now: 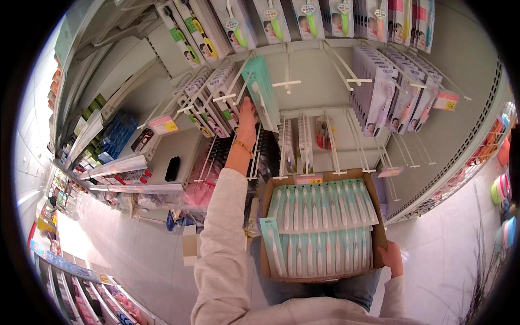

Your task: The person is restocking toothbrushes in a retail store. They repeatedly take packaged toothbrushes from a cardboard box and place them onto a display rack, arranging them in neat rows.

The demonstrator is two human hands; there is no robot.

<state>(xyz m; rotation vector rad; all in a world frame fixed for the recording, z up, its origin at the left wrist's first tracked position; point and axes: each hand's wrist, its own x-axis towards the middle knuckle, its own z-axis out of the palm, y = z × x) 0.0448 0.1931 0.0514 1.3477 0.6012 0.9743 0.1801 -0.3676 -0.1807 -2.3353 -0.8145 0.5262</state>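
My left hand [247, 115] reaches up among the display hooks, beside a mint-green group of packaged toothbrushes [262, 95] hanging there; its fingers are partly hidden, so its hold is unclear. Dark-handled packaged toothbrushes [225, 101] hang just left of it. With my right hand [392, 258] I grip the lower right edge of an open cardboard box [378, 227] resting over my lap. Two rows of toothbrushes in mint-green packs [325, 207] fill the box, and one pack [273, 248] lies tilted across its left end.
White metal hooks [287, 84] jut out from the shelf back. Purple toothbrush packs [375, 97] hang at the right, more packs [310, 20] above. A black case [173, 168] lies on the left shelf. A small open carton [190, 245] stands on the floor.
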